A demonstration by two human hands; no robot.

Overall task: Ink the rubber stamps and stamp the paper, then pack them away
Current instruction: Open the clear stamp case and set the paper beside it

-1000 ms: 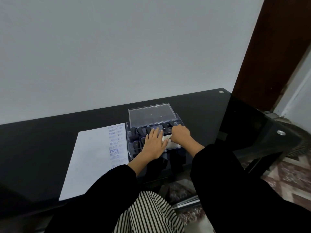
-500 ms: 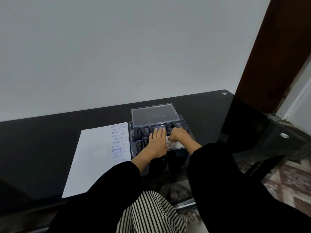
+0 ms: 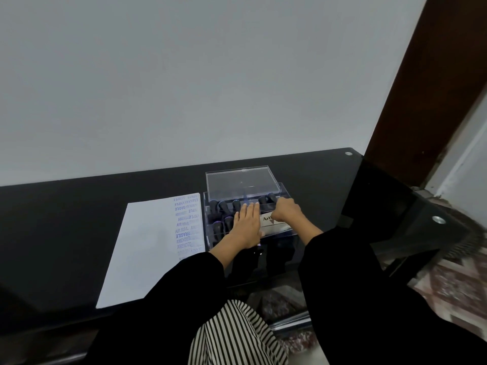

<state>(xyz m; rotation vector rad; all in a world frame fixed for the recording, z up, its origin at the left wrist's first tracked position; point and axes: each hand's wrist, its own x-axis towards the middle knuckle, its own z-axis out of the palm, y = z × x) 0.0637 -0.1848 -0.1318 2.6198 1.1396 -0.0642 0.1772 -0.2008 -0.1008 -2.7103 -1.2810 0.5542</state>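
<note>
Left hand (image 3: pixel 246 225) lay flat on stamps (image 3: pixel 222 206); right hand (image 3: pixel 287 210) curled, hold unclear. Lid (image 3: pixel 242 181) lay just beyond, toward table's (image 3: pixel 79 206) far edge, axis crosswise.

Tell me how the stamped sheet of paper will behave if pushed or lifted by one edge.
The paper looks like a single thin sheet lying flat, so it would probably droop when lifted. On the glossy black table it should slide easily under a push.

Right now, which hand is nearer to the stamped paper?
Left. The left hand lies flat over the clear stamp box, close to the paper. The right hand is curled farther right on the box, beyond the left hand.
</note>
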